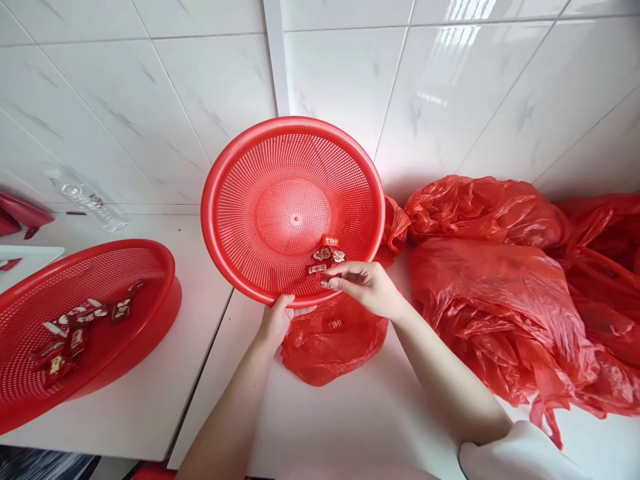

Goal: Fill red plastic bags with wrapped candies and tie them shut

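Observation:
A red plastic colander basket is tilted up so that its inside faces me. My left hand grips its lower rim, with the thumb over the edge and the fingers beneath. Several small wrapped candies with red wrappers and pale lettering lie in the lower right of the basket. Among them, my right hand pinches one wrapped candy between thumb and fingertips. Below the basket, a red plastic bag lies on the white table, with another small printed wrapper showing at it.
A second red basket with several wrapped candies stands at the left. Behind it lies a clear plastic bottle near the tiled wall. Full red plastic bags are heaped at the right. A seam runs between two tabletops.

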Demonstrator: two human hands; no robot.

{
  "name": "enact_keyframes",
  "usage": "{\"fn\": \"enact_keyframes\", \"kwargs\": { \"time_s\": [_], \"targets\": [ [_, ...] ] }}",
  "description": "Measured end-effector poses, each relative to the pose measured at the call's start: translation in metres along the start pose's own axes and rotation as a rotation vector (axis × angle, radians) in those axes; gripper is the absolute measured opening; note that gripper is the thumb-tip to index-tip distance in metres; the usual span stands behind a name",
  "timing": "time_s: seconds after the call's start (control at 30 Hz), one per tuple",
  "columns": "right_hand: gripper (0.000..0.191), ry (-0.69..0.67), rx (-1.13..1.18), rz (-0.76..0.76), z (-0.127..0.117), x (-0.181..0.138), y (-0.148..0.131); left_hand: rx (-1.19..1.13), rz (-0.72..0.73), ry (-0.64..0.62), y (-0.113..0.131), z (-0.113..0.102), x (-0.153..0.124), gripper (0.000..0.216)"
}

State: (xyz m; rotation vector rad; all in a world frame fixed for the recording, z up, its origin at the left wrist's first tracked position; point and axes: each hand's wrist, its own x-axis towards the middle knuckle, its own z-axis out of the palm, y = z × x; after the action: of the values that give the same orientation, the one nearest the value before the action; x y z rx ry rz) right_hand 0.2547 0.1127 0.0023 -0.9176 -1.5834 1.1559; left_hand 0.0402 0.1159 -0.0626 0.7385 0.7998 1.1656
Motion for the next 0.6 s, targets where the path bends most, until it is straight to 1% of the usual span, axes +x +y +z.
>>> {"fn": "enact_keyframes", "kwargs": {
  "time_s": [0.1,0.13,0.17,0.23,0.3,0.37,0.47,0.53,0.6],
  "targets": [
    [0.02,-0.283,-0.224,-0.07,-0.006,-0.003,-0.01,0.028,-0.013,-0.003,0.0,0.0,0.001,0.043],
    [0.02,-0.341,-0.305,-0.105,-0.007,-0.003,-0.012,0.032,-0.011,-0.004,0.001,0.0,0.002,0.043],
    [0.021,-0.352,-0.388,-0.144,-0.007,-0.003,-0.012,0.035,-0.007,-0.002,0.001,0.001,0.002,0.045],
    [0.023,-0.275,-0.534,-0.213,-0.006,-0.001,-0.006,0.045,-0.003,0.019,0.0,0.002,0.002,0.047],
    [0.025,-0.185,-0.633,-0.25,-0.002,0.002,0.006,0.073,-0.003,0.04,0.0,0.004,0.0,0.049],
    [0.031,-0.136,-0.733,-0.246,0.003,0.006,0.023,0.099,-0.008,0.022,-0.002,0.006,-0.002,0.049],
    [0.037,-0.107,-0.897,-0.205,0.01,0.009,0.045,0.125,-0.025,-0.028,-0.006,0.008,-0.005,0.051],
    [0.037,-0.145,-0.901,-0.182,0.013,0.01,0.052,0.141,-0.04,-0.042,-0.008,0.009,-0.006,0.049],
    [0.037,-0.166,-0.767,-0.163,0.015,0.011,0.053,0.147,-0.066,-0.042,-0.009,0.009,-0.006,0.045]
  ]
}}
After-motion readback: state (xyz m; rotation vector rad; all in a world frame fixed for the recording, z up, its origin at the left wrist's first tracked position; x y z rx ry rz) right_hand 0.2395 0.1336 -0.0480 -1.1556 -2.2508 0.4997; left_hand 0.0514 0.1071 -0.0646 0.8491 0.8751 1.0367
